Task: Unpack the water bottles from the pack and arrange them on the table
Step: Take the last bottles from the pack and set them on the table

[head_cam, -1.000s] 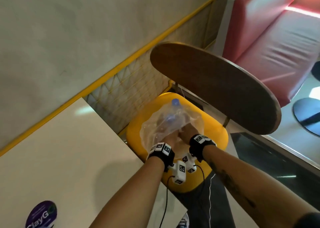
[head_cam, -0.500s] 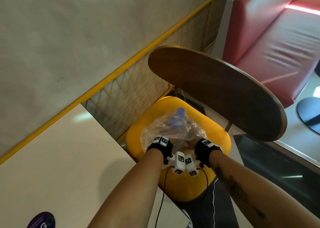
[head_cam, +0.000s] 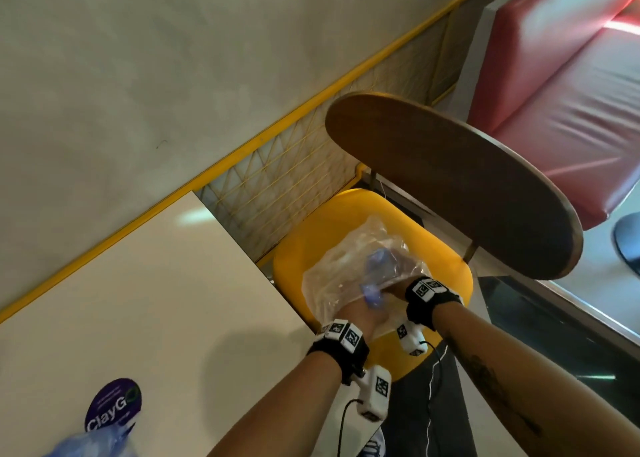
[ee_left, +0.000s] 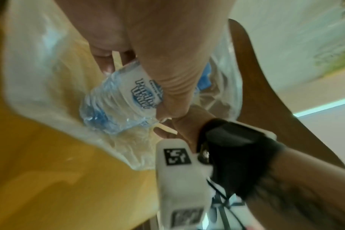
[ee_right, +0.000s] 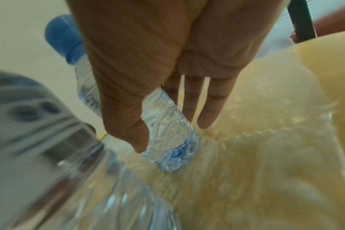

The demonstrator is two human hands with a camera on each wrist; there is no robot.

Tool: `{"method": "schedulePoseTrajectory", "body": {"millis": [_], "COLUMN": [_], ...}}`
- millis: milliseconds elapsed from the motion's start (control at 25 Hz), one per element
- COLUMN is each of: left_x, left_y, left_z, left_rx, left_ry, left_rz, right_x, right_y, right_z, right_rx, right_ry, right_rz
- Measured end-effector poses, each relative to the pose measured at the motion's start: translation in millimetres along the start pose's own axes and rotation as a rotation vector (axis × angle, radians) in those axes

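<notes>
Half a second ago both hands sat at the near edge of the clear plastic pack (head_cam: 349, 266); now the camera has swung so more of the white table (head_cam: 138, 300) shows, and the left hand (head_cam: 356, 314) has drawn back toward the person with a bottle. Seen from the left wrist, that left hand (ee_left: 148, 46) is wrapped around a small water bottle (ee_left: 124, 101), thumb across its white label and fingers curled behind it, the ribbed base pointing out of the torn wrap. Seen from the right wrist, the right hand (ee_right: 167, 54) holds a second bottle (ee_right: 167, 132) between the thumb and the palm, while its fingers (ee_right: 211, 101) lie nearly straight and slightly apart, tips on the crumpled plastic. A blue cap (ee_right: 63, 37) shows above that hand. The pack lies on the yellow chair seat (head_cam: 311, 234), beside the table and in front of the wooden chair back (head_cam: 450, 186).
</notes>
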State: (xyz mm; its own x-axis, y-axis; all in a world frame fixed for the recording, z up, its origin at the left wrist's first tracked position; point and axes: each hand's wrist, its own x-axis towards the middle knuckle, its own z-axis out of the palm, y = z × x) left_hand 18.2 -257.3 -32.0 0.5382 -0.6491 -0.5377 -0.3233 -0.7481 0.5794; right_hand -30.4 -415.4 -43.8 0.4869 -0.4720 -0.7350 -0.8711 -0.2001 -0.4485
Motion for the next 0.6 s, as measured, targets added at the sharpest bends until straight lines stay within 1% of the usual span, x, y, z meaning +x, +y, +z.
{"method": "schedulePoseTrajectory", "body": {"millis": [40,80,120,160,240,280,320,400,480,600], "left_x": [-12,-29,-42,-58,-97,-118,-141,-183,-213,-253], "left_y": [-3,-1,0,-1,-5,-11,-19,-52,-94,-170], "left_z": [-1,-6,-11,-18,-39,-50,-63,-90,-115,-150], "left_rx": [0.011,0.02,0.027,0.005,-0.055,-0.08,-0.098,-0.132,-0.113,-0.084], "left_ry": [-0.007,-0.027,-0.059,-0.082,-0.073,-0.042,0.004,0.119,0.23,0.41], "left_rz": [0.051,0.128,0.2,0.267,0.374,0.396,0.403,0.37,0.268,0.093], "right_x": [-4,-11,-13,-15,-26,-31,-54,-94,-137,-181], "right_y": [0,0,2,6,18,31,35,40,40,31], "right_z": [2,4,6,9,19,25,29,46,63,99], "right_rx": [-0.077,-0.28,-0.403,-0.492,-0.521,-0.472,-0.388,-0.294,-0.245,-0.227], "right_ry": [-0.002,0.009,0.012,0.049,0.072,0.082,0.095,0.104,0.107,0.047], "right_rz": [-0.039,-0.123,-0.182,-0.244,-0.329,-0.367,-0.39,-0.445,-0.477,-0.537]}}
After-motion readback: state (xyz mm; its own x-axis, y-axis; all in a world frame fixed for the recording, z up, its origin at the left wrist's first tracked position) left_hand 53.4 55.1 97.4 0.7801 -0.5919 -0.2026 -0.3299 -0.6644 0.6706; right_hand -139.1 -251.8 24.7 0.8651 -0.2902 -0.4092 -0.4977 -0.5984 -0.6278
